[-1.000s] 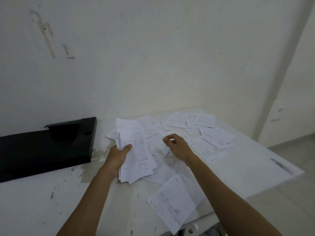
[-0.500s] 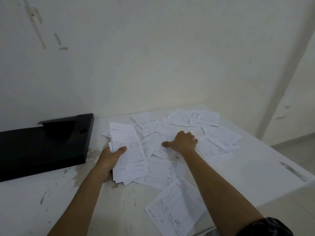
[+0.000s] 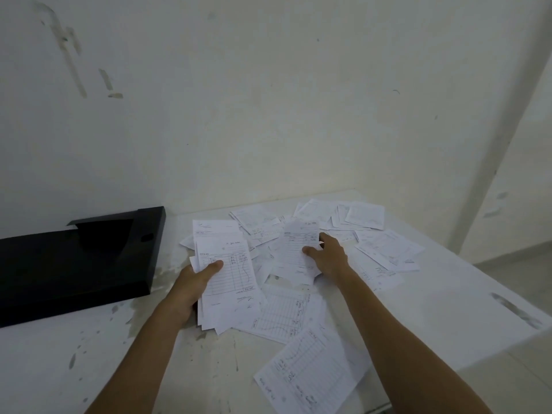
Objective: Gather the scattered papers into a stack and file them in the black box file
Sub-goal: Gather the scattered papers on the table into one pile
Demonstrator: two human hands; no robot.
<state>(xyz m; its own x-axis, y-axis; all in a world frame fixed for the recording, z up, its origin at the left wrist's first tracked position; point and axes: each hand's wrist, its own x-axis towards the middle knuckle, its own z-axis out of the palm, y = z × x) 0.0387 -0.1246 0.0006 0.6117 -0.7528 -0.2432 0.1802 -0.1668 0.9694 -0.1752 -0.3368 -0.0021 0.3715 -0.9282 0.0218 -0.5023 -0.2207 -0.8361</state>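
My left hand grips a stack of papers, thumb on top, held just above the table. My right hand holds a single sheet lifted off the pile, thumb over its right edge. Several more printed white papers lie scattered and overlapping across the table's middle and far right. One large sheet lies near the front edge. The black box file lies flat and open on the left, against the wall.
The white table is stained and scuffed, with its right edge and front corner close to the loose papers. A pale wall stands right behind the table. Floor shows beyond the right edge.
My right hand went from pressing flat on the pile to lifting one sheet off it. My left hand kept hold of the stack.
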